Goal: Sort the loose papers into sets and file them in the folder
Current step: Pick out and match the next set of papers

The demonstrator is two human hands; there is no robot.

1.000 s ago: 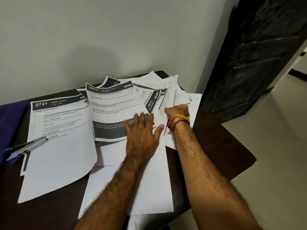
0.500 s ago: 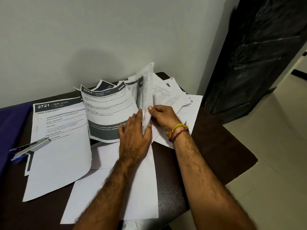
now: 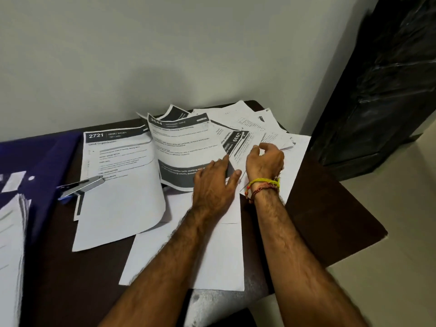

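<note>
Loose printed papers are fanned over the dark table (image 3: 330,220). A sheet headed 2721 (image 3: 118,175) lies at left. Next to it is a sheet headed 3644 (image 3: 181,142), and further sheets (image 3: 257,123) spread to the right. Blank white sheets (image 3: 212,256) lie near the front edge. My left hand (image 3: 214,185) rests flat, fingers apart, on the lower right corner of the 3644 sheet. My right hand (image 3: 264,161) hovers with curled fingers over a sheet ending 939 (image 3: 238,142); whether it grips paper is unclear. A purple folder (image 3: 47,161) lies at far left.
A silver stapler (image 3: 80,186) sits on the left edge of the 2721 sheet. A stack of papers (image 3: 11,244) lies on the folder at the far left. The wall runs just behind the table. A dark door (image 3: 389,90) stands at right, above a pale floor (image 3: 401,232).
Half a second ago my right hand held several sheets lifted upright; they now lie flat again. My left hand stays on the 3644 sheet. The view has shifted to show more of the folder.
</note>
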